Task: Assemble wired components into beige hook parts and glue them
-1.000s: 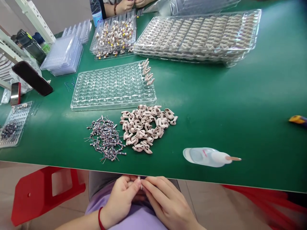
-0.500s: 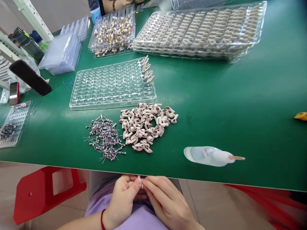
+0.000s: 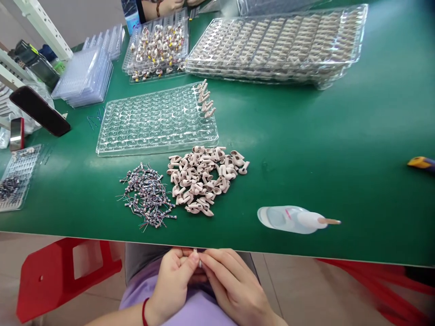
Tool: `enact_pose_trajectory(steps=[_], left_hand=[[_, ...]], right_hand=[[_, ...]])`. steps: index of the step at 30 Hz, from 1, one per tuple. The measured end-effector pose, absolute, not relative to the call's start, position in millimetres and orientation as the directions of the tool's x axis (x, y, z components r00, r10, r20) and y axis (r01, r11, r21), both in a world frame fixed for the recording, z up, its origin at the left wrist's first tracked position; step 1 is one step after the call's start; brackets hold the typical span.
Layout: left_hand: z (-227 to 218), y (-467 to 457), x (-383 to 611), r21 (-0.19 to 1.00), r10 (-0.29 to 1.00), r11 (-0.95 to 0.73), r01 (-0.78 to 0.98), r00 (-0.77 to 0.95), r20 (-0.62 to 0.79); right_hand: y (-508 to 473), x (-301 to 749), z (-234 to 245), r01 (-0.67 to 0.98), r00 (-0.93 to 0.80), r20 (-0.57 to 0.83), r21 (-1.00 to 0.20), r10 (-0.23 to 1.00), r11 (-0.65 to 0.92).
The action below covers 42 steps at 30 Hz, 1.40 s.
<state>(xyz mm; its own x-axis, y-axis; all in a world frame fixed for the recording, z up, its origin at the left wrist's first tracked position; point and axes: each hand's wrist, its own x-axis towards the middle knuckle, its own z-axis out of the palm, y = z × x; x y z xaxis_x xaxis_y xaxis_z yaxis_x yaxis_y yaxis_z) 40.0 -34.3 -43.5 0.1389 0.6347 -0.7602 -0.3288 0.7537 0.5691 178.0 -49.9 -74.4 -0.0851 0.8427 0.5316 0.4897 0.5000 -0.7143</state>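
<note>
Both of my hands meet over my lap, just below the front edge of the table. Thumb and fingers of my left hand (image 3: 175, 274) are closed in a pinch on a small pale earbud shell (image 3: 200, 263), mostly hidden by the fingers. My right hand (image 3: 234, 283) pinches the same piece from the other side, fingertips against the left thumb. On the table ahead lies a heap of pale earbud shells (image 3: 200, 185). Left of it is a pile of small wired components (image 3: 147, 194). Behind them, a clear blister tray (image 3: 156, 120) carries several shells (image 3: 205, 99) along its right edge.
A soft squeeze bottle (image 3: 288, 219) with a thin tip lies to the right. Filled trays (image 3: 282, 45) stand at the back beside a tray of wired parts (image 3: 158, 50). Stacked empty trays (image 3: 84, 74) and a phone (image 3: 39, 111) are left. A co-worker's hand (image 3: 170, 5) shows behind.
The view has shifted slightly, so the table items sit a little further left. My hands keep the same pinch, with hardly any visible movement.
</note>
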Motion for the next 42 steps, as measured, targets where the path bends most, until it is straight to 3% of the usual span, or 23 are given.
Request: enact_pose_trajectory(steps=[30, 36, 42], left_hand=[[-43, -32, 46, 0.593, 0.672, 0.716, -0.368, 0.132, -0.729], [-38, -27, 37, 0.527, 0.607, 0.775, -0.348, 0.178, -0.774], [-32, -23, 26, 0.429, 0.528, 0.843, -0.324, 0.347, -0.776]], right_hand=[[-46, 176, -72, 0.536, -0.061, 0.576, -0.670, 0.815, 0.514], [-43, 181, -69, 0.489, -0.108, 0.565, -0.686, 0.818, 0.539], [-38, 187, -51, 0.378, -0.119, 0.557, -0.740, 0.822, 0.556]])
